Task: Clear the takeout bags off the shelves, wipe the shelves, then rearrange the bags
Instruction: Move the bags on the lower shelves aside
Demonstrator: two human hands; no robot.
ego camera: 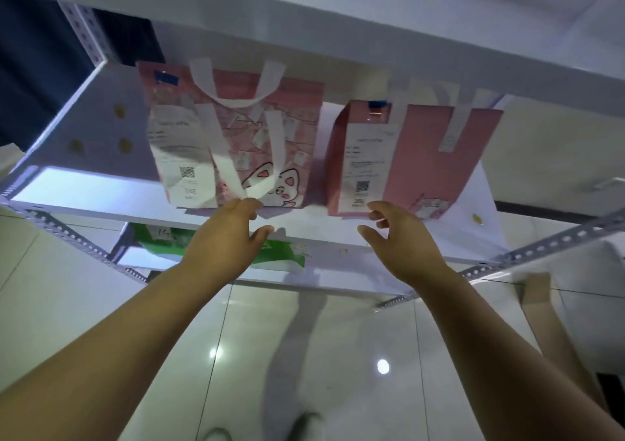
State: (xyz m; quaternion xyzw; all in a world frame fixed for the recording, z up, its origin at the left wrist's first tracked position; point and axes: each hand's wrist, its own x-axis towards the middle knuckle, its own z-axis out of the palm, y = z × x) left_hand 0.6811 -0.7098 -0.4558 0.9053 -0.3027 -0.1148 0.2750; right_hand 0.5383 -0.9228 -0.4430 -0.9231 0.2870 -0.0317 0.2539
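Two pink takeout bags stand side by side on the white middle shelf (84,183). The left bag (291,129) has a cartoon cat print, white handles and a receipt on its side. Its front handle (270,156) hangs down over the front face. My left hand (226,237) reaches up to it, fingertips touching the low end of that handle, thumb held apart. The right bag (426,156) is plain pink with a receipt (365,166). My right hand (402,237) is just below its front corner, fingers spread and slightly curled, holding nothing.
Another white shelf (304,21) sits close above the bags. On the shelf below lies a green and white bag (280,254). Perforated metal uprights (548,247) frame the rack. A brown cardboard piece (541,308) leans at the right. Glossy floor tiles and my shoes are underneath.
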